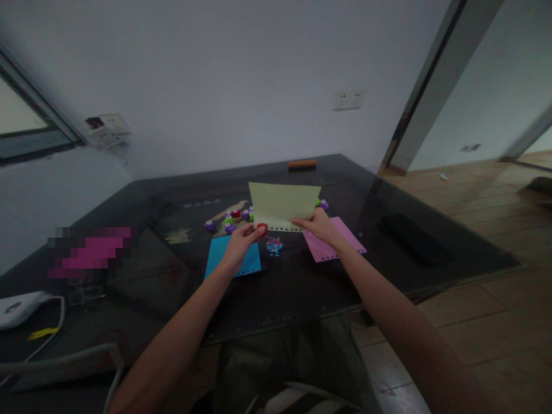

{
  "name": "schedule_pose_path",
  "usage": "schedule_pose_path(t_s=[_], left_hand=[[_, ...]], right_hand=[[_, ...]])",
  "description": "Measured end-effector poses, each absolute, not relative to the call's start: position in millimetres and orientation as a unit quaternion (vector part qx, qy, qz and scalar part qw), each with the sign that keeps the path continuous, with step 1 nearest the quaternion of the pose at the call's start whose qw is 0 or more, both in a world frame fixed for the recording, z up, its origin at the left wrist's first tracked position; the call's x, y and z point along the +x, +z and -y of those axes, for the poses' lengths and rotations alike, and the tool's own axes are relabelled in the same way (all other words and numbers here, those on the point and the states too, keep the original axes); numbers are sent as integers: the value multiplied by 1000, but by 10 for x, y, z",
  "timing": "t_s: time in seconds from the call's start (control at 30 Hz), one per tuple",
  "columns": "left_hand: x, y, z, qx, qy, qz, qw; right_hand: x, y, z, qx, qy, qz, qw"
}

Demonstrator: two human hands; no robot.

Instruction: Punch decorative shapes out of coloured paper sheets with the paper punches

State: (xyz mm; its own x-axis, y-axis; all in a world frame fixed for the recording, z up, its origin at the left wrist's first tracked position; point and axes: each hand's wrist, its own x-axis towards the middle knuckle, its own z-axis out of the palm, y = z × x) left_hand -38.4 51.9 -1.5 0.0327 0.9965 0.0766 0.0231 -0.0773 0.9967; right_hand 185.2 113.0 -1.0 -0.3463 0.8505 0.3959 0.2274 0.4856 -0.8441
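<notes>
A pale yellow sheet of paper [284, 201] is held up over the table, with a row of holes along its lower edge. My right hand [318, 224] pinches the sheet near its lower right, thumb on the near face. My left hand [241, 244] is closed around a small red craft punch [262, 229] at the sheet's lower left corner. Beneath lies a little pile of blue and pink paper bits [275, 246]. Partly under my left forearm rests a blue sheet [219, 253] with holes along its near edge. A pink sheet [340, 244], likewise holed, lies under my right wrist.
Several purple, green and red punches [230, 228] sit behind the blue sheet; a purple one [324, 204] shows right of the yellow sheet. A black case [416, 238] lies right, an orange-brown bar [302, 165] at the back. A white device with a cable [21, 309] stands left.
</notes>
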Motion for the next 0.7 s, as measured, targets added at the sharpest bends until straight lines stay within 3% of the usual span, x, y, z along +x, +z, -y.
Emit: schedule_pose_path(t_s=[0.7], left_hand=[[-363,-6,-512,537,517,-487,455]], right_hand=[[1856,-16,-1135,-365,353,744,434]])
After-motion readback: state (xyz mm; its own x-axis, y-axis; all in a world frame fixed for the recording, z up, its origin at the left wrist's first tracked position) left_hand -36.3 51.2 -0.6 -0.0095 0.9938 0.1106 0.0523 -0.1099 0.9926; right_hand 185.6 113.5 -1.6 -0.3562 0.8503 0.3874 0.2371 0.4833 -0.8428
